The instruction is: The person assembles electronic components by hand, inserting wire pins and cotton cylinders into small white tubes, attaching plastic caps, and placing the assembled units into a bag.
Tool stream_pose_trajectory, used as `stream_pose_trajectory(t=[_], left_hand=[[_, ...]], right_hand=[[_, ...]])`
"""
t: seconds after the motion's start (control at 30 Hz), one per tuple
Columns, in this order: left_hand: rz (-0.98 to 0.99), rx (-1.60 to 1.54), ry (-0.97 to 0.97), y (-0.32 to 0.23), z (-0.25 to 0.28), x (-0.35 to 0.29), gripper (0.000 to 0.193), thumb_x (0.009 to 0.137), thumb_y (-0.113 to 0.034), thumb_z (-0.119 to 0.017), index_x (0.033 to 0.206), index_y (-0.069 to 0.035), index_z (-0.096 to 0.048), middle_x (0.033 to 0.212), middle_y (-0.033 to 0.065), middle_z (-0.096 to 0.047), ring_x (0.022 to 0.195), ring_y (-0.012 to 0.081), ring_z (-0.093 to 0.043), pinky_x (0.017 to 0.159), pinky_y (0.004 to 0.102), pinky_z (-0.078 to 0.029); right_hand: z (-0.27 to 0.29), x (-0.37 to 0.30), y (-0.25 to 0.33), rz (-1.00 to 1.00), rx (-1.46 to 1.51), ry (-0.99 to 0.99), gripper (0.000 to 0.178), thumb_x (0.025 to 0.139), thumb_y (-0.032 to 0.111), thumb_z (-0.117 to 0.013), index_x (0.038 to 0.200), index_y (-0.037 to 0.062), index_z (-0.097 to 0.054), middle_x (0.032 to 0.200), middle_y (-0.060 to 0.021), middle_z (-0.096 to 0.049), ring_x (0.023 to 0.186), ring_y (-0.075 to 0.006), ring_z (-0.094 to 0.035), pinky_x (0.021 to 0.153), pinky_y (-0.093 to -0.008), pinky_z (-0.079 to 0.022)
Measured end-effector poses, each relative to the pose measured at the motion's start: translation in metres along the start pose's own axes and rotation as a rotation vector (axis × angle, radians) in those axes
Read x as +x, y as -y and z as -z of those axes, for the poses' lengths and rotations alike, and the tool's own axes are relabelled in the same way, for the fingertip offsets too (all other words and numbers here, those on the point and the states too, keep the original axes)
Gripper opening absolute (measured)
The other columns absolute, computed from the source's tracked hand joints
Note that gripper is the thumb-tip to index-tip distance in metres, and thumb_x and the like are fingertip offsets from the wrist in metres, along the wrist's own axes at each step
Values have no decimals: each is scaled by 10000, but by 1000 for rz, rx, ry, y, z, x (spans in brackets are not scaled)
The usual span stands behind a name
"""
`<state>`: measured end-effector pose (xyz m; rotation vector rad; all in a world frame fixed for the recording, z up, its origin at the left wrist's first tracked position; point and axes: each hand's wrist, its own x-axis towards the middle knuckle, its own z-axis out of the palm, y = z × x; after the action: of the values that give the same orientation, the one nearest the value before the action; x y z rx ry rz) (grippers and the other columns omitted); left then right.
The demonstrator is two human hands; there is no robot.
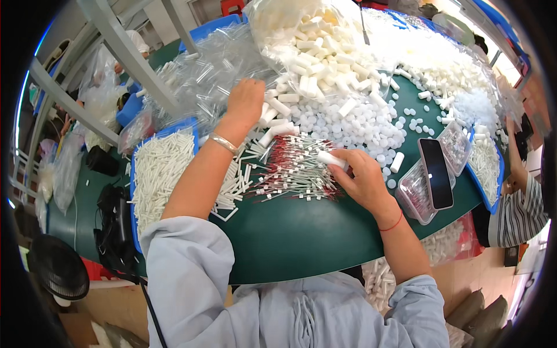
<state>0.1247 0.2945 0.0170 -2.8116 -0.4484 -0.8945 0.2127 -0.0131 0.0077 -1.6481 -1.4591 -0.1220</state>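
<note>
My right hand pinches a short white cylinder between thumb and fingers, just above the right side of a heap of thin white-and-red sticks. My left hand reaches farther out, at the edge of a pile of clear plastic tubes. Its fingers are curled and partly hidden, so what they hold does not show. Loose white cylinders lie between the hands, beside a spread of small round white caps. Beyond them, a clear bag spills cream-white cylinders.
A blue tray of short white tubes stands by my left forearm. On the right are a phone, clear plastic boxes and another blue tray. A co-worker's striped sleeve shows at far right. Grey metal bars rise at upper left.
</note>
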Motion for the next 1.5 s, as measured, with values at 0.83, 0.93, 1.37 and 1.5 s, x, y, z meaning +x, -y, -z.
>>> stream_pose_trajectory(t=[0.83, 0.93, 1.37, 1.5], left_hand=[[80, -1067, 575, -137, 67, -13, 279, 932, -212, -590, 1155, -52, -539, 874, 30, -589, 785, 103, -533, 704, 251, -431], [131, -1034, 618, -136, 75, -21, 286, 930, -220, -594, 1162, -59, -551, 851, 20, -580, 765, 102, -525, 702, 251, -432], [12, -705, 685, -130, 92, -52, 310, 939, -327, -525, 1025, -42, -614, 879, 150, -619, 811, 299, -601, 736, 381, -462], [59, -739, 699, -142, 91, -56, 365, 941, -378, -499, 1031, -44, -614, 921, 151, -646, 863, 329, -619, 755, 391, -474]], right_hand=[[24, 5, -1, -346, 322, -217, 231, 844, 96, -689, 1050, -2, -655, 896, -40, -677, 750, -79, -556, 667, -222, -450], [23, 4, 1, -287, 338, -198, 224, 827, 98, -705, 1029, 4, -672, 879, -41, -680, 728, -83, -559, 649, -230, -458], [14, -2, 5, -21, 109, 75, 218, 745, 86, -731, 954, 56, -677, 770, -99, -612, 702, -247, -574, 629, -336, -464], [2, -6, 7, 90, 116, 65, 259, 738, 54, -711, 983, 28, -631, 805, -116, -617, 747, -290, -581, 679, -370, -473]])
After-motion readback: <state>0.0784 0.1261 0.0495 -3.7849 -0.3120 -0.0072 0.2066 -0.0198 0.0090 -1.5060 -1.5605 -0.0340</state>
